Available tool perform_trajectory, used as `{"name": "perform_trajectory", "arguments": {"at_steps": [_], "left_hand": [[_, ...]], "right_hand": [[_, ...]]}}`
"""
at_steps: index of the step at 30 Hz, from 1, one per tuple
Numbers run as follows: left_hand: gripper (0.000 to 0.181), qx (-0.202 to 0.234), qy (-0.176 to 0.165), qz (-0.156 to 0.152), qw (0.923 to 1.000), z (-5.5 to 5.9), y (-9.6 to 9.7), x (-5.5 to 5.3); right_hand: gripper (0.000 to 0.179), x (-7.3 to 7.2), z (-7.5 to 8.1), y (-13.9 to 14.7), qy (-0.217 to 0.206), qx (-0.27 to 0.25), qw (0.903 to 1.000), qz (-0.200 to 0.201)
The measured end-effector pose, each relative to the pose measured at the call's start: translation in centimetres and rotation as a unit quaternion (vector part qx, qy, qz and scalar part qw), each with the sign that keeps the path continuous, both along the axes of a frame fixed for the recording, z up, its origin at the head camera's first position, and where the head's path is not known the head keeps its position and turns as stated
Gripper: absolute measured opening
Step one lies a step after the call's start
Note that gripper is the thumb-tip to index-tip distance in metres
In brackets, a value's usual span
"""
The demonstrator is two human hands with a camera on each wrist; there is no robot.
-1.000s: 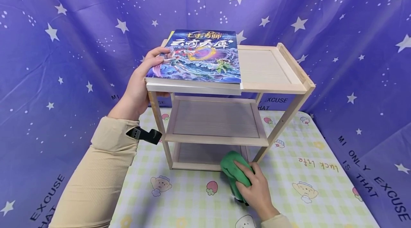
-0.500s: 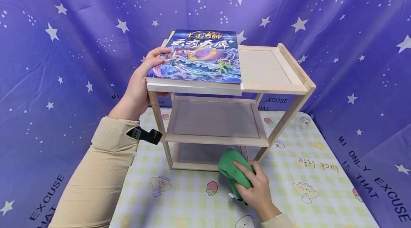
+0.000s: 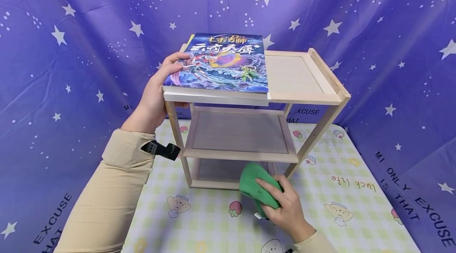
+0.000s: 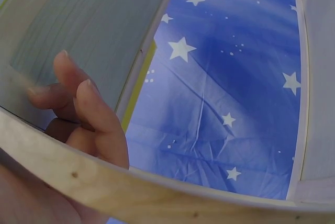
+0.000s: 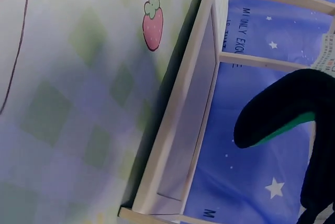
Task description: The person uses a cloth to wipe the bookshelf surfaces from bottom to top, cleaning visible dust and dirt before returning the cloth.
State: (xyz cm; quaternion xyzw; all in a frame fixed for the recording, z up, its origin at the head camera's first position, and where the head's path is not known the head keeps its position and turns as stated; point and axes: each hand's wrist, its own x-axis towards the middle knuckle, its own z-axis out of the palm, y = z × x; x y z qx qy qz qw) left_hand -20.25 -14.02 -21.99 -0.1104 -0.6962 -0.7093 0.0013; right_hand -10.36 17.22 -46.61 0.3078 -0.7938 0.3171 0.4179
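A three-tier wooden shelf [image 3: 303, 75] stands on the table. Books are stacked on the left of its top board; the upper one is a blue book [image 3: 228, 67] with Chinese lettering. My left hand [image 3: 156, 86] grips the shelf's left end. Two of its digits lie on the book's edge, while other fingers [image 4: 102, 116] show under the top board in the left wrist view. My right hand [image 3: 285, 207] holds a soft green plush-like item [image 3: 258, 185] in front of the bottom tier. Its dark underside [image 5: 282, 106] and a white tag [image 5: 328, 54] show in the right wrist view.
The middle tier [image 3: 242, 132] and the bottom tier [image 3: 217, 170] lie below the books. A checked tablecloth [image 3: 199, 221] covers the table. A purple star-print curtain [image 3: 107, 27] surrounds it at the back and sides.
My right hand has tilted the green item and brought its top slightly left and up, across the front of the bottom tier. The left hand, books and shelf stay in place.
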Motion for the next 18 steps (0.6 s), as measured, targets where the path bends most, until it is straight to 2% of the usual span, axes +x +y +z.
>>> {"name": "perform_trajectory", "arguments": {"at_steps": [5,18], "left_hand": [[0.036,-0.002,-0.002,0.001,1.0,0.0,0.1,0.0],[0.036,0.0,-0.004,0.0,1.0,0.1,0.1,0.0]], "right_hand": [[0.039,-0.1,0.5,0.2,0.004,0.01,0.9997,0.023],[0.034,-0.6,2.6,0.0,0.037,0.017,0.9984,0.039]]}}
